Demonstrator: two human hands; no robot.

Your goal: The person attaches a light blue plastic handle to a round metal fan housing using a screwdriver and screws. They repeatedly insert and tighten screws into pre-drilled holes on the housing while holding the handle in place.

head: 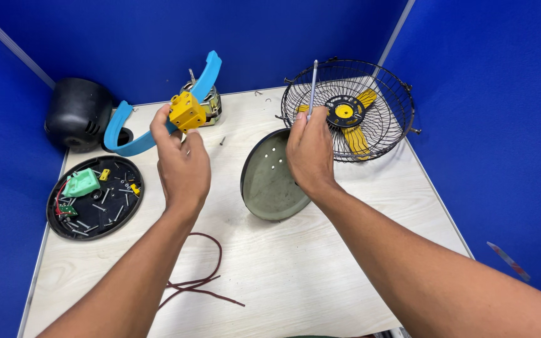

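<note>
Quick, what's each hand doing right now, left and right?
Left hand: closed on the yellow block of the blue bracket.
Right hand: closed on a thin metal rod, held upright.

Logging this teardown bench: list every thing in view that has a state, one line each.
Left hand: raised, pinching yellow plastic block.
Right hand: gripping thin metal rod, upright.
Curved blue plastic bracket: joined to motor.
Black wire fan cage: tilted, yellow blades inside.
Round grey-green plate: propped on edge.
Black round base: open, holding screws.
Dark red wire: loose on table.
</note>
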